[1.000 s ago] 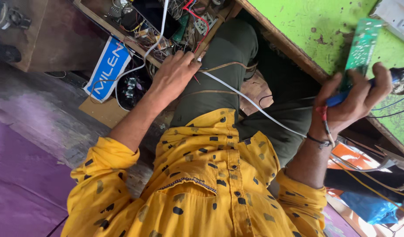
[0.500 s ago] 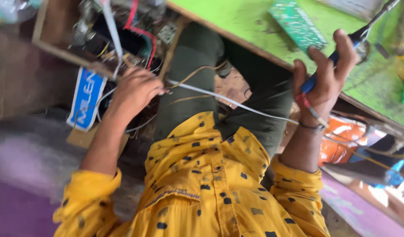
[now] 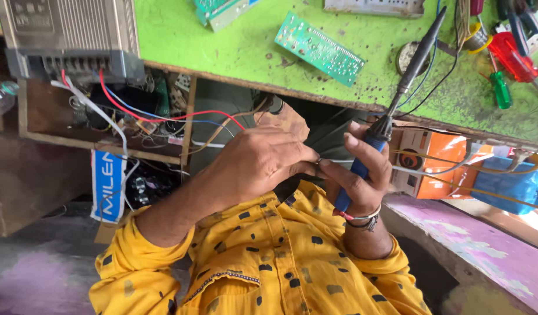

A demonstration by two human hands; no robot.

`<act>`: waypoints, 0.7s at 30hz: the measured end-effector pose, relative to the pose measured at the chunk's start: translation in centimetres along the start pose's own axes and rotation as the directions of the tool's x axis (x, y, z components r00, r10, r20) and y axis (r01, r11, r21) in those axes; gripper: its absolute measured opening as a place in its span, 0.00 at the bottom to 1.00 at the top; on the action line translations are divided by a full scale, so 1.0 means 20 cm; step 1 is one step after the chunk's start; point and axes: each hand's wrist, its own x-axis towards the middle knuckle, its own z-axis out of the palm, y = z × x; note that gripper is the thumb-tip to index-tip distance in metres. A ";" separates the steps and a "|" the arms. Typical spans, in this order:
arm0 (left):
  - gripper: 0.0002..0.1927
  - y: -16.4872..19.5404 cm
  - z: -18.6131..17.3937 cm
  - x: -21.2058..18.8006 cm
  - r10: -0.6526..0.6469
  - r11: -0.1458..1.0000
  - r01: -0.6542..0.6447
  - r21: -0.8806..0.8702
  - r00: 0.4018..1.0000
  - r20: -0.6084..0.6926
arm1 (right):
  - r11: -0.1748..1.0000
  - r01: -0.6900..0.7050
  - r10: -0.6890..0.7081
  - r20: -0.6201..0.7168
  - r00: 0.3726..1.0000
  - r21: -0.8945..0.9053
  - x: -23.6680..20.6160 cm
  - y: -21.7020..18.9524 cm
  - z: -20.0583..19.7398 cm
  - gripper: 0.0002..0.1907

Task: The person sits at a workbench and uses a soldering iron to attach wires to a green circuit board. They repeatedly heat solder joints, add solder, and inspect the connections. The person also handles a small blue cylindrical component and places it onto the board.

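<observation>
My left hand is closed in front of my chest, its fingertips pinching a thin white wire that runs back to the cluttered shelf. My right hand touches the left one at the fingertips. It grips the blue handle of a soldering iron, whose black shaft points up over the green workbench. The iron's tip is away from the wire. A green circuit board lies on the bench just above both hands.
A grey metal box with red, blue and white wires sits at the bench's left end above an open shelf of tangled parts. Red and green screwdrivers lie at right. An orange box and blue bag sit below.
My left hand came away from the wire shelf toward my chest, drawing the white wire along. My right hand lowered with the soldering iron to meet it. The view tilted up onto the bench.
</observation>
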 end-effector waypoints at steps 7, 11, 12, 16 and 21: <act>0.10 -0.08 0.01 0.07 -0.214 0.948 0.214 -0.237 0.976 0.023 | 1.000 -0.028 0.027 0.030 0.999 0.014 0.04 0.17 0.05 0.12; 0.10 -0.12 -0.01 0.04 -0.205 0.968 0.189 -0.167 0.975 -0.080 | 0.998 0.068 -0.067 0.104 0.992 -0.004 0.12 0.25 0.06 0.11; 0.10 -0.13 -0.03 0.03 -0.147 0.987 0.135 -0.093 0.979 -0.139 | 0.995 0.098 -0.095 0.111 0.989 -0.023 0.15 0.28 0.06 0.11; 0.06 -0.26 -0.15 0.07 -0.278 0.960 0.270 -0.067 0.938 -0.207 | 0.912 0.019 0.079 0.220 0.972 -0.410 0.29 0.41 -0.02 0.26; 0.03 -0.39 -0.24 0.14 -0.245 0.968 0.247 -0.034 0.917 -0.315 | 0.891 0.016 0.169 0.364 0.916 -0.454 0.35 0.46 0.00 0.25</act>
